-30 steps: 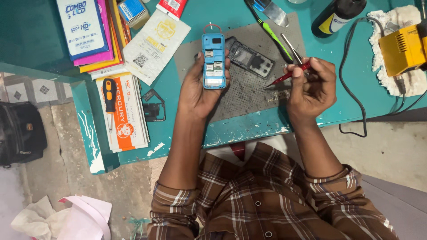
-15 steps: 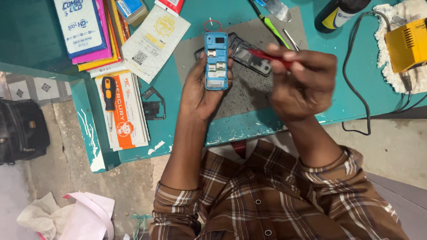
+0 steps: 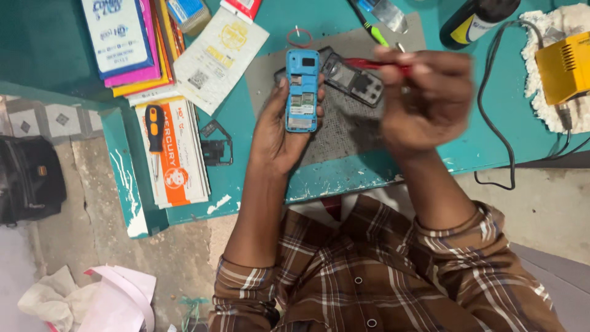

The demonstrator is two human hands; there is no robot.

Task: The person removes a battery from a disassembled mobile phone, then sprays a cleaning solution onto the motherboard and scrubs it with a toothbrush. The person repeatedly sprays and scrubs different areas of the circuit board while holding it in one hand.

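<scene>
My left hand [image 3: 279, 132] holds a small blue phone [image 3: 302, 90] with its back cover off, inner parts showing, above a grey work mat [image 3: 350, 132]. My right hand [image 3: 424, 101], blurred with motion, grips a thin red-handled tool [image 3: 369, 63] whose tip points left toward the phone. A dark phone housing [image 3: 359, 82] lies on the mat just behind the two hands.
The teal table [image 3: 491, 132] carries a stack of packets [image 3: 126, 40], an orange-and-black screwdriver [image 3: 154, 126], a black frame part [image 3: 215, 147], a green-handled tool [image 3: 372, 27], a dark bottle [image 3: 470, 21] and a yellow box [image 3: 565, 67] with black cables. A black bag [image 3: 27, 181] sits on the floor at left.
My right hand has swung the red tool from the right side up and left, over the dark housing, close to the blue phone. The left hand keeps the phone almost still.
</scene>
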